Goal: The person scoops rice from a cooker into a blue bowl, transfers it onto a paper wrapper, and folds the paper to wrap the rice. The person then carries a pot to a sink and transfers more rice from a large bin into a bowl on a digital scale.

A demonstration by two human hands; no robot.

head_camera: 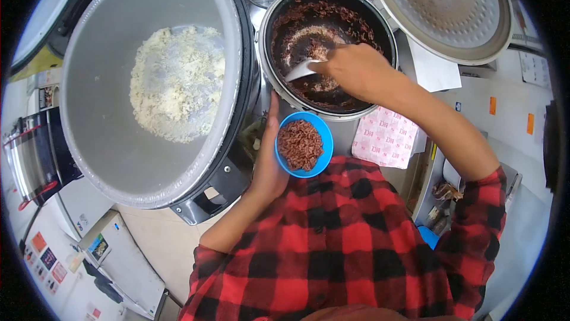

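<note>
My left hand holds a small blue bowl close to my body, its fingers along the bowl's left side. Reddish-brown cooked rice fills the bowl. With my right hand I grip a white rice paddle inside a round dark cooker pot. Dark rice clings to the pot's wall and floor. To the left, a large grey rice cooker pot stands with white rice on its bottom. The paddle's grip end is hidden by my right hand.
A pale round cooker lid stands raised at the upper right. Printed paper lies beside the dark pot, near my right forearm. A steel pot with red handles is at the far left, above a white freezer.
</note>
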